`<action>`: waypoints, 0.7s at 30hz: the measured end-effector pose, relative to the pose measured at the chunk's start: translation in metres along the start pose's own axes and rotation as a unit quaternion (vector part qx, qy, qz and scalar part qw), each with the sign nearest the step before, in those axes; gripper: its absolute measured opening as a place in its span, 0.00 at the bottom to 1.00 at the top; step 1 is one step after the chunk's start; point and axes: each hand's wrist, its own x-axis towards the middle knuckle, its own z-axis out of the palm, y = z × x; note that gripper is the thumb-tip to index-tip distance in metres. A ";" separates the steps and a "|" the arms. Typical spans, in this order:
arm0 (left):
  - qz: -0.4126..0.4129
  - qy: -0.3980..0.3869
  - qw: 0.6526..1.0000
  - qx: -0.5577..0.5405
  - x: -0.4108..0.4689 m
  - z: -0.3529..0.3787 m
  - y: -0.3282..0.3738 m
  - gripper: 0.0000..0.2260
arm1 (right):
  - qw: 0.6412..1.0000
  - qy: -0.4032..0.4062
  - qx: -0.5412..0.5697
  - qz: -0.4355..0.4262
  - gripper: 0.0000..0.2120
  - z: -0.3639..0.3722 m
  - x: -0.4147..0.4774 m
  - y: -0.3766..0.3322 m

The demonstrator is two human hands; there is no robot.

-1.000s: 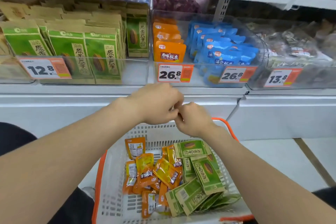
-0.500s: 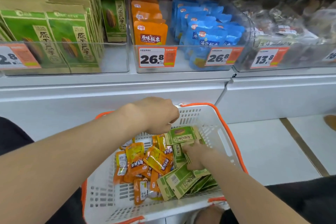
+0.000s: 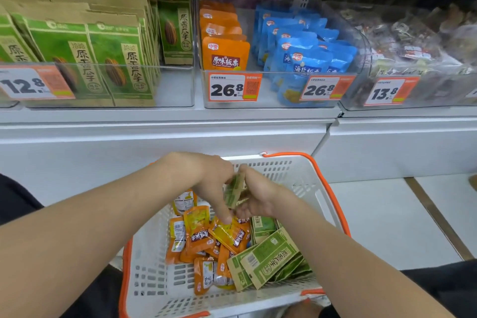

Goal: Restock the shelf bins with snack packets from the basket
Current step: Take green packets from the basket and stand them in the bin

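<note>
Head view, looking down over a white basket [image 3: 284, 170] with an orange rim, low in the middle. Just above its far end, gripping a small green packet [image 3: 233, 190] in the right hand [image 3: 260, 197], fingers curled round it from the 3 o'clock side; blurred, print unreadable. Set against the same packet from 9 o'clock with the left hand [image 3: 206, 181], fingers angled down toward the pile; cannot tell whether pinching or only touching. At 6 o'clock of the hands, inside the basket: orange packets [image 3: 201, 240] heaped left, green packets [image 3: 271, 258] right, lower layers buried. Near rim partly cut off at the bottom edge. Toward 12 o'clock, clear shelf bins [image 3: 175, 90]: green bags [image 3: 113, 59] at 10 o'clock, orange pouches [image 3: 224, 55] straight up, blue pouches [image 3: 307, 59] at 1 o'clock, dark mixed goods [image 3: 413, 41] at 2 o'clock, too murky to name. Across the bin fronts, price tags [image 3: 227, 88] hiding the lower packs; leftmost tag clipped by the frame.
</note>
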 end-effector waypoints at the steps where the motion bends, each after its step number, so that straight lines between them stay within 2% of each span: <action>1: -0.003 0.005 0.999 -0.033 -0.001 0.002 -0.004 0.36 | 0.998 -0.014 0.053 -0.005 0.21 0.007 -0.005 -0.007; 3: -0.006 0.046 0.996 -0.076 -0.003 0.008 -0.011 0.31 | 0.992 -0.027 0.126 -0.013 0.18 0.019 -0.014 -0.016; 4: -0.008 0.080 0.993 -0.088 -0.003 0.010 -0.015 0.27 | 0.992 -0.013 0.123 -0.022 0.18 0.023 -0.015 -0.019; 6: -0.014 0.159 0.982 -0.104 -0.004 0.013 -0.025 0.18 | 0.995 0.057 0.047 -0.061 0.20 0.030 -0.013 -0.020; 8: -0.024 0.214 0.962 -0.168 -0.008 0.010 -0.038 0.14 | 0.975 0.151 -0.028 -0.163 0.23 0.035 -0.009 -0.019; 9: -0.029 0.228 0.947 -0.225 -0.012 0.008 -0.045 0.12 | 0.948 0.202 -0.067 -0.238 0.22 0.036 -0.007 -0.018; 11: -0.041 0.252 0.910 -0.327 -0.020 0.003 -0.053 0.08 | 0.864 0.281 -0.159 -0.387 0.19 0.037 -0.006 -0.018; 13: -0.050 0.299 0.872 -0.383 -0.029 -0.003 -0.056 0.08 | 0.794 0.308 -0.209 -0.481 0.20 0.038 -0.009 -0.021; 14: -0.050 0.320 0.853 -0.408 -0.033 -0.006 -0.056 0.10 | 0.775 0.306 -0.215 -0.509 0.19 0.039 -0.012 -0.023; 16: -0.043 0.364 0.808 -0.462 -0.040 -0.013 -0.059 0.12 | 0.773 0.276 -0.197 -0.536 0.16 0.046 -0.018 -0.029; 19: -0.053 0.475 0.749 -0.459 -0.050 -0.024 -0.067 0.16 | 0.805 0.199 -0.106 -0.548 0.05 0.064 -0.031 -0.041; 20: -0.058 0.506 0.733 -0.450 -0.053 -0.027 -0.069 0.17 | 0.808 0.178 -0.074 -0.556 0.04 0.072 -0.038 -0.046; 21: -0.056 0.526 0.720 -0.449 -0.057 -0.032 -0.070 0.16 | 0.807 0.168 -0.050 -0.564 0.08 0.078 -0.045 -0.051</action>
